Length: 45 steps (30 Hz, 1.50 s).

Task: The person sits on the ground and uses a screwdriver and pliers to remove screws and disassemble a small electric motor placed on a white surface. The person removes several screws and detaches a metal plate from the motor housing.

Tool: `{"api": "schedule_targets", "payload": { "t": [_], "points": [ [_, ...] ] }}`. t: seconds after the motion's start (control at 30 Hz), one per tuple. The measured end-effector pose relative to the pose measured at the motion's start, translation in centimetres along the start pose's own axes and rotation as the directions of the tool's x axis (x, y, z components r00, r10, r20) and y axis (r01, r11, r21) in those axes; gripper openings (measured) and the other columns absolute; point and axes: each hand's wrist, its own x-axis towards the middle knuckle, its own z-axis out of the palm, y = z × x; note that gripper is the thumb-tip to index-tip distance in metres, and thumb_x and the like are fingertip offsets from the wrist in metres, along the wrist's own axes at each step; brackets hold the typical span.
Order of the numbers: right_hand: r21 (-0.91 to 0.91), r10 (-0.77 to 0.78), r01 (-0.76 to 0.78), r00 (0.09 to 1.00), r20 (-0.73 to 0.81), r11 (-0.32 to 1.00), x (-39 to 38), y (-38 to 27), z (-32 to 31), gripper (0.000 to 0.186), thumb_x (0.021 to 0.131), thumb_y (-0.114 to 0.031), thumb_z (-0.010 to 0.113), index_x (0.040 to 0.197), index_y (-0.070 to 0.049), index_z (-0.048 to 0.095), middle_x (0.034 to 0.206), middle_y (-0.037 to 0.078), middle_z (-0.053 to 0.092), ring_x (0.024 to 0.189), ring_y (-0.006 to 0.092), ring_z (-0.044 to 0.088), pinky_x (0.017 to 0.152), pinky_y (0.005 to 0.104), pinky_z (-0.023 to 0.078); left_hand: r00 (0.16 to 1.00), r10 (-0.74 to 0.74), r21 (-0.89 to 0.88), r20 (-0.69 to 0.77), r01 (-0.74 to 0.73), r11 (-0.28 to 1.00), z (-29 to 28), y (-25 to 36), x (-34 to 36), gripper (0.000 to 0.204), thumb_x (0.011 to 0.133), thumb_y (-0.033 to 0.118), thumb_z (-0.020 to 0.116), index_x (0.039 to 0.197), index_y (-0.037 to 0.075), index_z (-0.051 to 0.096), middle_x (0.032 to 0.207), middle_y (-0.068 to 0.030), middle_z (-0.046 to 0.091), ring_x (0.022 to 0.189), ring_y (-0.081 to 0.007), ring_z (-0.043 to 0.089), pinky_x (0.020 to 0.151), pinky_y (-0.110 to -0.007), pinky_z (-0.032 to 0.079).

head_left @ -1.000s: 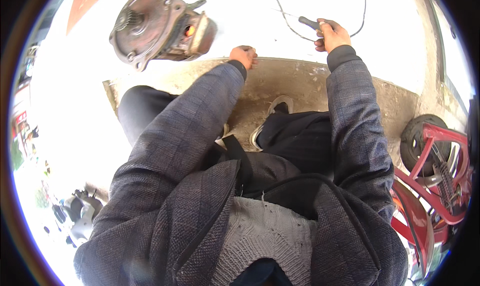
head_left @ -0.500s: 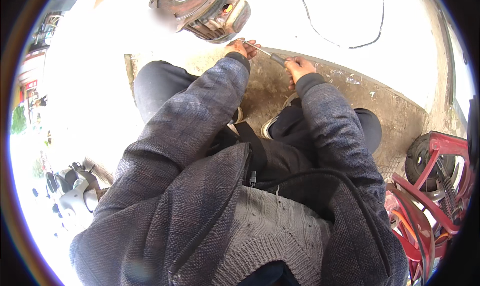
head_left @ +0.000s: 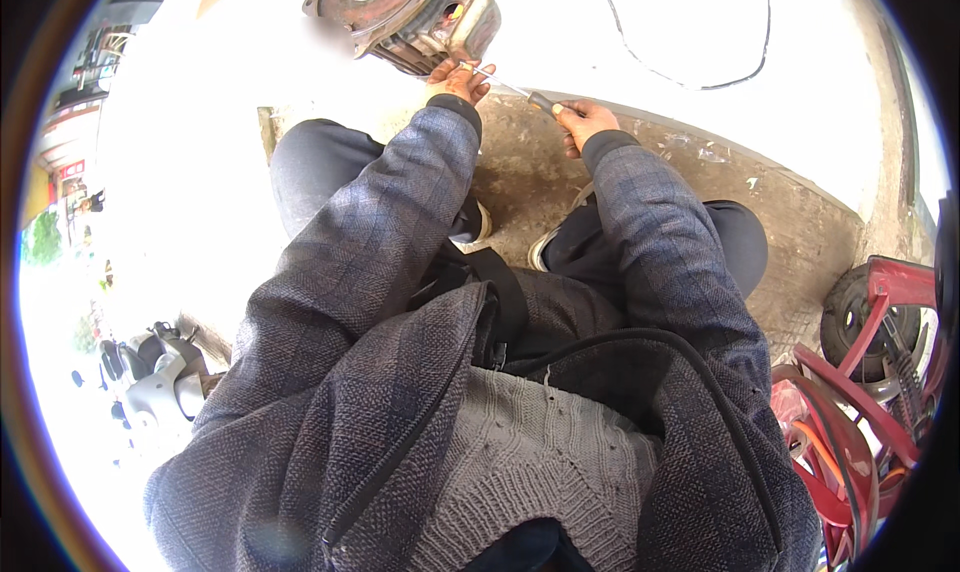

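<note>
A rusty metal motor housing (head_left: pixel 440 27) with a flanged face and a splined shaft stands on a white surface (head_left: pixel 540 27) at the top. My right hand (head_left: pixel 585 122) grips the dark handle of a screwdriver (head_left: pixel 540 102), whose thin metal shaft points up-left. My left hand (head_left: pixel 458 84) is at the housing's lower edge, its fingers curled around the screwdriver's tip end; what exactly they pinch is too small to make out.
A black cable (head_left: pixel 720 86) lies on the white surface. My knees (head_left: pixel 315 172) are bent over dirty concrete (head_left: pixel 780 222). A red metal frame (head_left: pixel 850 422) with a black wheel (head_left: pixel 850 327) is at the right; grey vehicle parts (head_left: pixel 160 387) are at the lower left.
My right hand has moved left and down with the screwdriver, away from the cable. My left hand has moved up to the housing and the screwdriver's tip. The view has shifted.
</note>
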Motion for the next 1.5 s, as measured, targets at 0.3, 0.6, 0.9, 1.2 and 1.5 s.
{"api": "schedule_targets", "payload": {
  "t": [0.3, 0.6, 0.9, 1.2, 1.5],
  "points": [
    [0.082, 0.094, -0.101, 0.992, 0.085, 0.992, 0.3, -0.3, -0.1, 0.046, 0.097, -0.039, 0.065, 0.121, 0.000, 0.066, 0.081, 0.007, 0.064, 0.059, 0.0152, 0.058, 0.054, 0.0320, 0.054, 0.997, 0.038, 0.126, -0.072, -0.029, 0.992, 0.3, -0.3, 0.3, 0.053, 0.096, 0.000, 0.060, 0.140, 0.005, 0.030, 0.121, -0.0228, 0.063, 0.097, -0.0372, 0.072, 0.064, -0.034, 0.062],
    [0.072, 0.033, -0.033, 0.999, 0.010, 0.997, -0.3, -0.8, -0.1, 0.047, 0.096, -0.041, 0.066, 0.113, 0.003, 0.065, 0.083, 0.009, 0.065, 0.049, 0.0109, 0.048, 0.042, 0.0303, 0.047, 0.992, 0.019, 0.078, -0.123, -0.010, 0.997, 0.4, -0.4, 1.1, 0.059, 0.094, -0.005, 0.060, 0.143, 0.004, 0.029, 0.116, -0.0236, 0.064, 0.086, -0.0361, 0.075, 0.052, -0.034, 0.059],
    [0.040, 0.043, -0.045, 0.998, 0.045, 0.998, 0.1, -0.6, -0.2, 0.045, 0.095, -0.041, 0.066, 0.109, 0.002, 0.065, 0.082, 0.007, 0.063, 0.054, 0.0112, 0.052, 0.046, 0.0304, 0.049, 0.986, 0.109, 0.279, -0.125, -0.070, 0.958, -0.1, -0.3, 1.2, 0.040, 0.097, -0.001, 0.057, 0.134, 0.000, 0.042, 0.111, -0.0195, 0.067, 0.080, -0.0293, 0.075, 0.051, -0.032, 0.058],
    [0.056, 0.055, -0.059, 0.997, 0.060, 0.997, 0.3, -0.1, 0.0, 0.043, 0.096, -0.039, 0.065, 0.111, 0.001, 0.064, 0.081, 0.006, 0.061, 0.058, 0.0115, 0.054, 0.048, 0.0305, 0.051, 0.978, 0.104, 0.232, -0.184, -0.059, 0.971, 0.9, -0.2, 0.8, 0.041, 0.095, -0.004, 0.060, 0.132, -0.002, 0.042, 0.105, -0.0212, 0.068, 0.079, -0.0303, 0.075, 0.052, -0.031, 0.059],
    [0.057, 0.113, -0.120, 0.987, 0.114, 0.991, 0.0, -0.8, -0.4, 0.046, 0.096, -0.038, 0.067, 0.118, 0.002, 0.063, 0.080, 0.006, 0.060, 0.057, 0.0120, 0.053, 0.048, 0.0315, 0.050, 0.990, 0.060, 0.167, -0.131, -0.037, 0.985, -0.5, -0.5, 2.0, 0.047, 0.093, -0.007, 0.060, 0.133, 0.000, 0.036, 0.109, -0.0244, 0.065, 0.083, -0.0346, 0.075, 0.054, -0.034, 0.061]
  ]
}}
